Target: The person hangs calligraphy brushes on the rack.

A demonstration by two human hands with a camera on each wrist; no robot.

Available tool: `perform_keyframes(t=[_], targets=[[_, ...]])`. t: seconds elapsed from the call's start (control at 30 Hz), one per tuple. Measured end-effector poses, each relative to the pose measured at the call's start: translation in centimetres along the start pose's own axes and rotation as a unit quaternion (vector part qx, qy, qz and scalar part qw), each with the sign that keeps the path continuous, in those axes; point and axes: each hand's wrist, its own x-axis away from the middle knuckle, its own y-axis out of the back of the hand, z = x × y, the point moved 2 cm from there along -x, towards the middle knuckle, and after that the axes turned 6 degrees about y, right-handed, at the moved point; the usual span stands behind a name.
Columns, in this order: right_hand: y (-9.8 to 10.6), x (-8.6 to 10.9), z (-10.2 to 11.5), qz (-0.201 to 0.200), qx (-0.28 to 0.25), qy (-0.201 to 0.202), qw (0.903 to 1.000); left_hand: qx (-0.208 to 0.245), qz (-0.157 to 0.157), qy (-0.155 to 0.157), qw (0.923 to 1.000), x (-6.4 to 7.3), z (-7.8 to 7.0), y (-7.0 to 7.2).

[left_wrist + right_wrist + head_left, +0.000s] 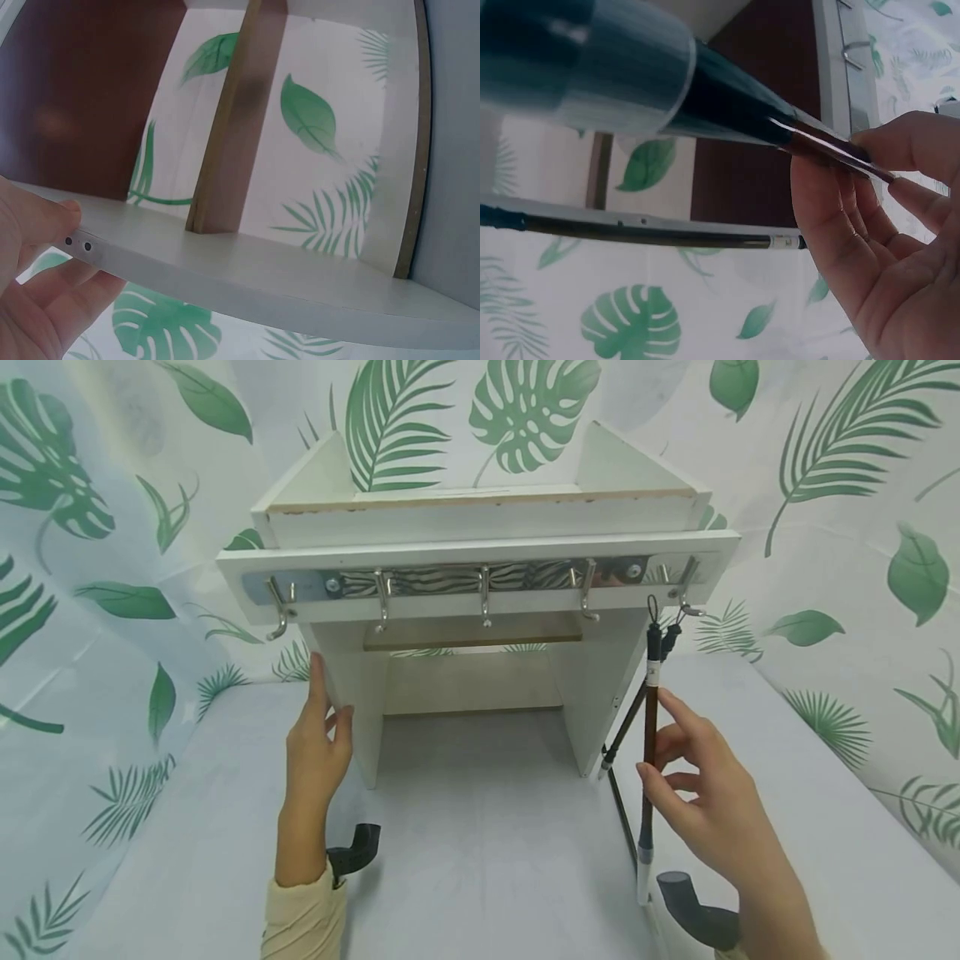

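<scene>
My right hand (708, 785) pinches the brown shaft of a calligraphy brush (650, 727) between thumb and fingers. The brush stands nearly upright, pale tip down, its cord loop just left of the rightmost hook (686, 589). In the right wrist view that brush (821, 144) crosses close to the camera. A second brush (628, 718) slants behind it, its top at the same hook; the right wrist view shows this brush (652, 237) lower down. My left hand (318, 752) holds the front edge of the white rack's left side panel (172, 270), thumb inside and fingers outside.
The white wooden rack (480, 518) has a front rail with several metal hooks (485, 597) and a shelf board (472, 631) beneath. Leaf-patterned cloth (847, 610) surrounds it. Black curved pieces (697, 914) sit at both wrists. The pale floor surface (480, 843) lies below.
</scene>
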Motion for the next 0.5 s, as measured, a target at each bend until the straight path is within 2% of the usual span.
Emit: perform_keyframes(t=[0.17, 0.5], targets=[[-0.7, 0.0, 0.1, 0.000, -0.020, 0.021, 0.9996, 0.000, -0.004, -0.006, 1.0000, 0.0, 0.2, -0.1], [-1.3, -0.2, 0.6, 0.020, -0.009, 0.036, 0.9991, 0.000, -0.008, -0.014, 0.9999, 0.0, 0.5, -0.2]])
